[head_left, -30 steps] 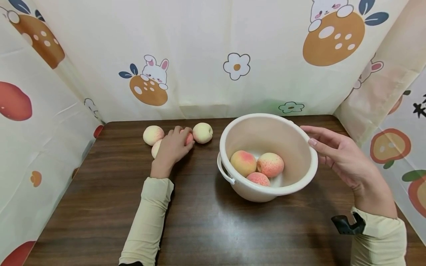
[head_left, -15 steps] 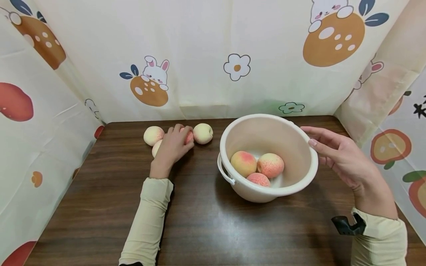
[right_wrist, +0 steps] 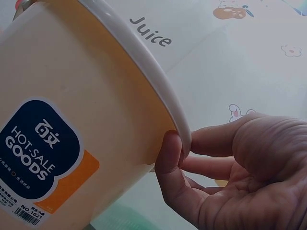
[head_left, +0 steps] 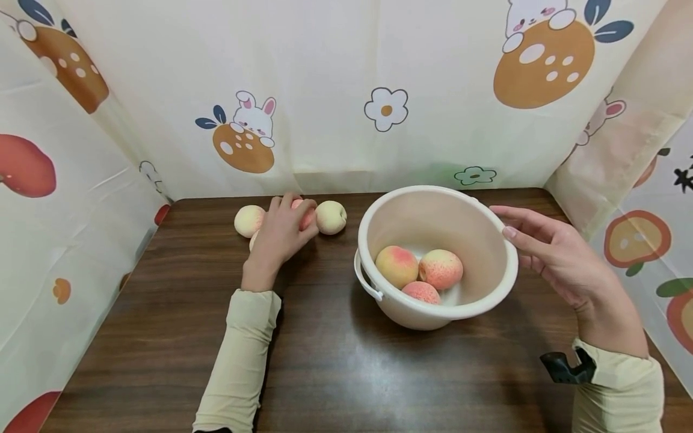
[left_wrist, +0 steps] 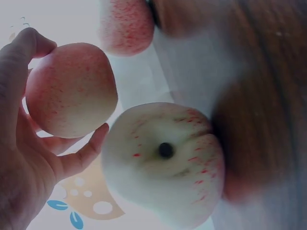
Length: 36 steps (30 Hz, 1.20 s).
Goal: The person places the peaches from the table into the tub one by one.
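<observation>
At the back left of the table, my left hand (head_left: 278, 234) grips a pinkish peach (head_left: 307, 216) between thumb and fingers, as the left wrist view also shows. Just right of it lies a pale peach (head_left: 331, 218). Left of the hand is another peach (head_left: 249, 221), and one more is mostly hidden by the hand. A cream bucket (head_left: 433, 313) stands right of centre, with three peaches inside, including a yellow-red peach (head_left: 397, 266). My right hand (head_left: 568, 258) pinches the bucket's right rim; in the right wrist view the thumb and fingers (right_wrist: 211, 139) meet at the lip.
The dark wooden table (head_left: 335, 373) ends at a printed curtain (head_left: 325, 120) behind, with more curtain along both sides. The bucket's white handle (head_left: 365, 279) hangs down at its left. A black wrist mount (head_left: 565, 365) sits at the right cuff.
My left hand has shifted slightly up and back with the pink peach, now covering more of the peach near its wrist side. My right hand and the bucket hold still.
</observation>
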Available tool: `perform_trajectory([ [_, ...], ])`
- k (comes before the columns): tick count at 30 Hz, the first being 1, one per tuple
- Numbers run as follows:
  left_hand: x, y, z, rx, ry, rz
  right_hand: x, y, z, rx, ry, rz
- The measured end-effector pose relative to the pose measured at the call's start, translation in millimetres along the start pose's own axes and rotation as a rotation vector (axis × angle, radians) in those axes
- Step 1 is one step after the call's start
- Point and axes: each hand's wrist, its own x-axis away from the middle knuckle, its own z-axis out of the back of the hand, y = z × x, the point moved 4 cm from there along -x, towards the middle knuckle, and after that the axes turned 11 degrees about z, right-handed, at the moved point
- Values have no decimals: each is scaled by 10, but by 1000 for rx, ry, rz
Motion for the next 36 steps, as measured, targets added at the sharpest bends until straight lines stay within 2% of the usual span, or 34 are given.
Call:
perform_trajectory([
  [15,-13,196,165,-57,60,-65,10,-2,12,3,6,5],
  [24,49,367,278,-42,72,-115,5,-2,-6,-8,-5,7],
  [29,61,413,307,-52,73,-122,2,-1,-7,1,-3,4],
  [36,73,467,327,-15,88,-144,-1,-5,-5,-4,-5,12],
])
